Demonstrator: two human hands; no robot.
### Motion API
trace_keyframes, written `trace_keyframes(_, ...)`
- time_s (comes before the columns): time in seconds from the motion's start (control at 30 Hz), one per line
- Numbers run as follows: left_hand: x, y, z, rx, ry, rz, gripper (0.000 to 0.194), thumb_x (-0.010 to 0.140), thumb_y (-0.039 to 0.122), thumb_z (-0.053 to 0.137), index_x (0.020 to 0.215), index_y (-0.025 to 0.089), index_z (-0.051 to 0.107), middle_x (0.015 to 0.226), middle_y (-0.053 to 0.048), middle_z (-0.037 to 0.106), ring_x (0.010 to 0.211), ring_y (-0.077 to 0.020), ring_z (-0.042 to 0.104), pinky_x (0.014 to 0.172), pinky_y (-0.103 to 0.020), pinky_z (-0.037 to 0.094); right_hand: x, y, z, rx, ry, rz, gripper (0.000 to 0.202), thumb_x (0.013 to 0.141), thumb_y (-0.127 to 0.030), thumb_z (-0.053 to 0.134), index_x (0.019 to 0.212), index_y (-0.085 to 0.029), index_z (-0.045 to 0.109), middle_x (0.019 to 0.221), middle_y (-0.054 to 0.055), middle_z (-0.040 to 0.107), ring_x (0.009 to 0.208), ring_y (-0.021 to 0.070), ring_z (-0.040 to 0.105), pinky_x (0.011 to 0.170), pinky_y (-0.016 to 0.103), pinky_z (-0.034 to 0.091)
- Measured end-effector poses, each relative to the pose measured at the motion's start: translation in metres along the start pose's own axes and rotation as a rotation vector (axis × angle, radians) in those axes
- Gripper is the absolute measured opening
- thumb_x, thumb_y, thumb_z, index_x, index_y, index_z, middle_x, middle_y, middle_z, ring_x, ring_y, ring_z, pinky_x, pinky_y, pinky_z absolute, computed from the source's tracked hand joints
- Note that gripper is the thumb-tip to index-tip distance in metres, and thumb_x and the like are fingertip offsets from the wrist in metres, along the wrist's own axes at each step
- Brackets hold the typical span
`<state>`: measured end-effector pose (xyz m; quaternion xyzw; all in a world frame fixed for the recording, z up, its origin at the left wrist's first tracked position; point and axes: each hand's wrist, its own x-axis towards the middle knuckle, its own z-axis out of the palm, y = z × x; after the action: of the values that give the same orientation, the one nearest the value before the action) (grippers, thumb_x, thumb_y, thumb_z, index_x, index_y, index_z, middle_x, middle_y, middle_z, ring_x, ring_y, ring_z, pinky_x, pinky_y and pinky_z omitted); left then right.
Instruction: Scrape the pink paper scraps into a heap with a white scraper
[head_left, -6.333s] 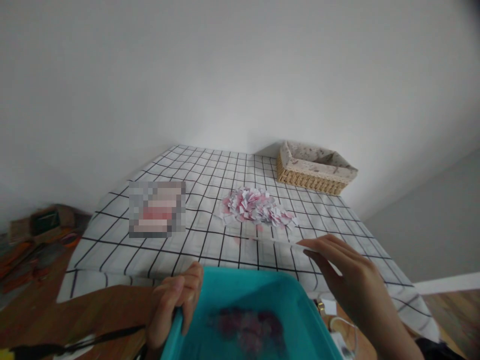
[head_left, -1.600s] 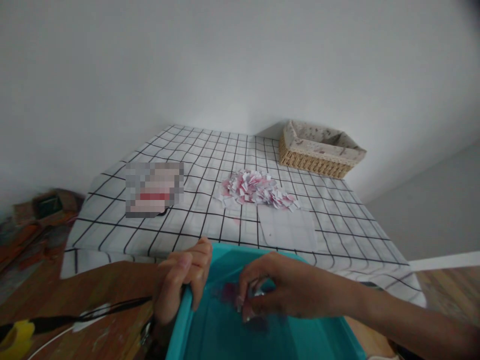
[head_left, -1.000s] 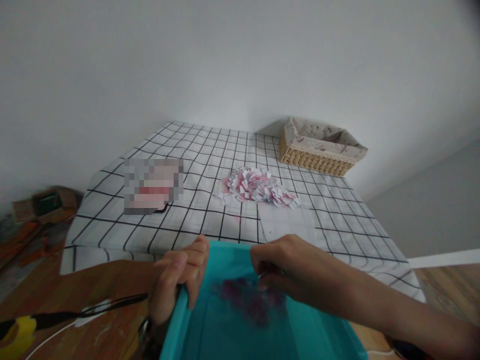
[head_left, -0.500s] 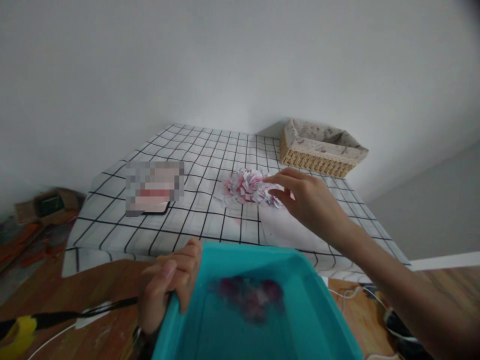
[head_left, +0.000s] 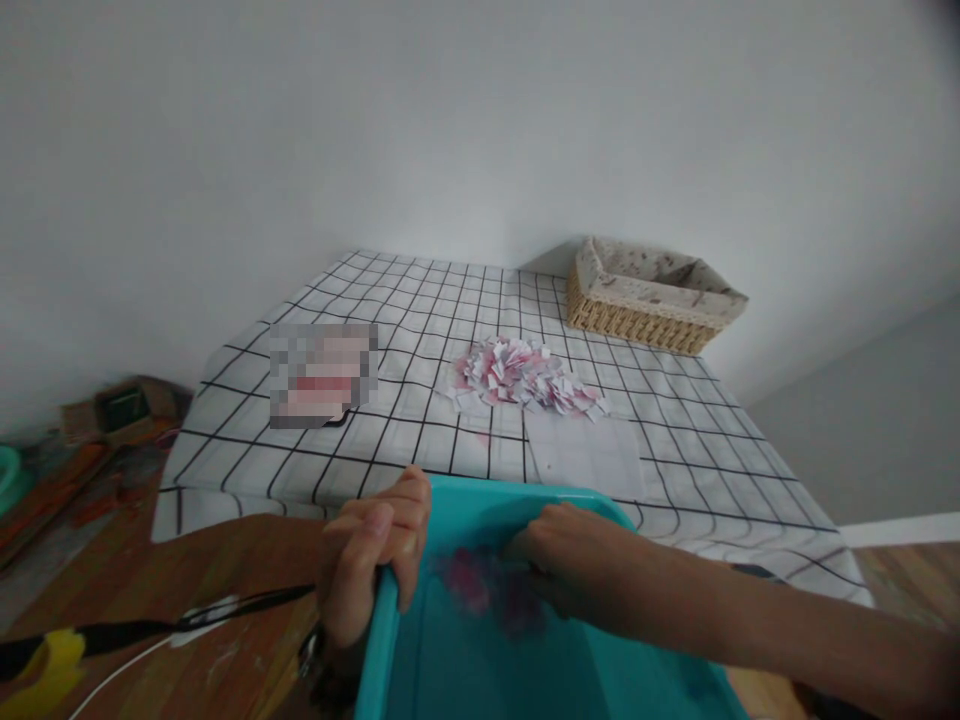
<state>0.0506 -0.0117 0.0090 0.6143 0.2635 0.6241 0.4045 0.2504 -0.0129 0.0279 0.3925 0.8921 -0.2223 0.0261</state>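
Note:
My left hand (head_left: 382, 535) is wrapped round the left rim of a turquoise plastic tub (head_left: 510, 490), close to its far corner. Inside the tub, my right hand (head_left: 566, 560) reaches down with fingers curled over a blurred, dark pink mass (head_left: 469, 580); its fingertips are hidden, and I cannot make out what is in them. Beyond the tub, a heap of small white and pink paper scraps (head_left: 517, 375) lies on the checked tablecloth (head_left: 420, 330). A pale, flat sheet (head_left: 585, 450) sits just in front of the heap.
A wicker basket (head_left: 645, 320) with a patterned lining stands at the back right, near the wall. At the table's left lies a pixelated flat object (head_left: 322, 380). Below left are a cardboard box (head_left: 120, 410), a black strap (head_left: 247, 605) and a white cable (head_left: 120, 675).
My right hand has moved from above the paper scraps down into the tub. My left hand keeps its hold on the rim. The view has shifted slightly.

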Motion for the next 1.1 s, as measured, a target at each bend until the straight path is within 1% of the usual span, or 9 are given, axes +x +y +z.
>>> trace_keyframes(0.1,0.0,0.0,0.001,0.005,-0.017,0.021,0.059,0.094,0.02,0.024,0.035,0.015,0.034,0.031,0.003,0.038,0.036,-0.0101,0.036,0.06,-0.035,0.035,-0.001,-0.001,-0.005,0.02,-0.043,-0.008,0.01,0.079,-0.011,0.054,0.084,-0.018,0.06,0.078,0.002,0.062,0.072,0.0148,0.056,0.059,0.024,0.039)
trace_keyframes(0.2,0.001,0.0,-0.001,0.022,-0.052,0.031,0.06,0.094,0.021,0.024,0.036,0.015,0.035,0.031,0.003,0.039,0.036,-0.0098,0.037,0.06,-0.034,0.035,0.001,0.0,-0.003,0.01,-0.123,0.003,0.005,0.079,-0.018,0.056,0.079,-0.02,0.061,0.072,0.0,0.061,0.066,0.0137,0.056,0.051,0.023,0.033)
trace_keyframes(0.37,0.002,0.001,-0.001,0.009,-0.05,0.019,0.06,0.094,0.02,0.023,0.036,0.015,0.034,0.032,0.003,0.039,0.036,-0.0093,0.037,0.063,-0.035,0.035,0.008,-0.006,0.001,-0.168,-0.084,0.022,0.009,0.078,-0.013,0.056,0.073,-0.018,0.062,0.065,0.001,0.062,0.056,0.0136,0.056,0.044,0.027,0.024)
trace_keyframes(0.47,0.002,0.001,0.0,0.013,-0.065,0.022,0.06,0.094,0.021,0.023,0.036,0.015,0.035,0.033,0.003,0.039,0.036,-0.0093,0.037,0.064,-0.035,0.035,0.015,-0.017,0.0,-0.223,-0.199,0.009,0.012,0.076,-0.012,0.058,0.066,-0.016,0.062,0.06,0.001,0.062,0.051,0.0132,0.057,0.04,0.027,0.02)
trace_keyframes(0.63,0.001,0.0,0.005,-0.014,-0.029,0.036,0.059,0.094,0.021,0.023,0.036,0.015,0.034,0.032,0.003,0.037,0.037,-0.0094,0.034,0.06,-0.035,0.033,0.025,-0.035,-0.003,-0.248,-0.325,-0.101,0.011,0.078,-0.012,0.055,0.082,-0.012,0.065,0.08,0.008,0.068,0.065,0.0197,0.064,0.041,0.028,0.029)
trace_keyframes(0.77,0.001,0.001,0.006,0.0,-0.058,0.041,0.057,0.094,0.022,0.026,0.038,0.014,0.033,0.033,0.003,0.038,0.038,-0.0096,0.035,0.058,-0.034,0.034,0.027,-0.038,-0.007,-0.232,-0.381,-0.096,0.013,0.078,-0.009,0.054,0.08,-0.013,0.066,0.084,0.008,0.069,0.071,0.0209,0.065,0.044,0.028,0.033)
trace_keyframes(0.93,0.001,0.002,0.001,0.026,-0.054,0.034,0.059,0.094,0.022,0.024,0.036,0.015,0.033,0.032,0.003,0.038,0.037,-0.0098,0.035,0.061,-0.035,0.034,0.018,-0.023,-0.007,-0.185,-0.3,-0.042,0.011,0.078,-0.015,0.053,0.073,-0.013,0.063,0.069,0.006,0.067,0.057,0.0168,0.06,0.04,0.027,0.025)
trace_keyframes(1.03,0.001,0.002,-0.002,0.016,-0.043,0.03,0.059,0.094,0.02,0.023,0.036,0.015,0.035,0.032,0.003,0.039,0.036,-0.0096,0.036,0.061,-0.035,0.034,0.011,-0.012,-0.013,0.047,-0.163,0.002,0.006,0.075,-0.02,0.055,0.075,-0.017,0.06,0.068,0.002,0.064,0.06,0.014,0.058,0.045,0.023,0.031)
trace_keyframes(1.1,0.0,0.001,-0.003,0.01,-0.045,0.028,0.06,0.094,0.02,0.023,0.036,0.015,0.036,0.032,0.003,0.04,0.036,-0.0094,0.037,0.062,-0.035,0.034,0.009,-0.008,-0.02,0.281,-0.161,0.052,0.005,0.072,-0.016,0.056,0.076,-0.018,0.057,0.068,-0.001,0.063,0.063,0.0118,0.059,0.049,0.019,0.036)
